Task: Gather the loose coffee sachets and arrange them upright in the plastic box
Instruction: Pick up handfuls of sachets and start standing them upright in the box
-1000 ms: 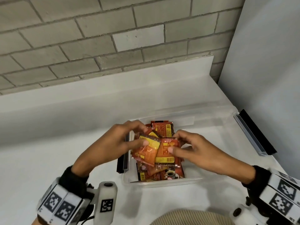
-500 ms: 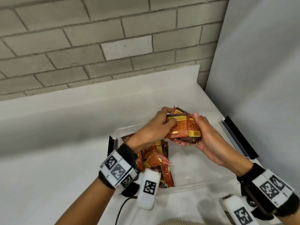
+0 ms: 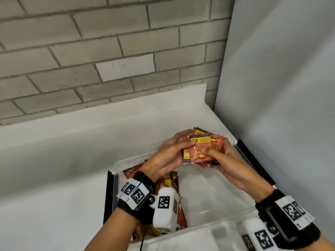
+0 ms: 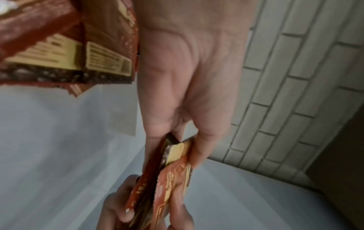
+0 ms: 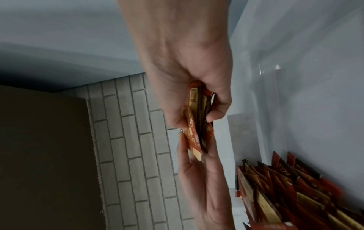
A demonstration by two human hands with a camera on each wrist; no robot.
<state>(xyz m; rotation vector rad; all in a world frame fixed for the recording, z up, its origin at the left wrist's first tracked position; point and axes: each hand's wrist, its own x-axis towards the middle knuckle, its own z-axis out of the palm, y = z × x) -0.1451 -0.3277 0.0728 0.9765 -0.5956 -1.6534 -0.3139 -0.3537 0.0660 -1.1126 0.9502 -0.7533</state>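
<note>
Sachets (image 3: 203, 148), a small stack, now lifted clear above the plastic box (image 3: 213, 185) at its 1 o'clock corner; left hand (image 3: 168, 156) and right hand (image 3: 224, 160) both grip it, squaring edges. More sachets remain inside at 9 o'clock.

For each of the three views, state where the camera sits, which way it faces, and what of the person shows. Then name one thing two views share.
Head: on the head, facing down at the box; left hand, right hand and both forearms show.
Left wrist: looks along the left hand to the sachets.
Right wrist: looks along the right hand toward the brick wall.
Shared: both wrist views show the held sachets.
</note>
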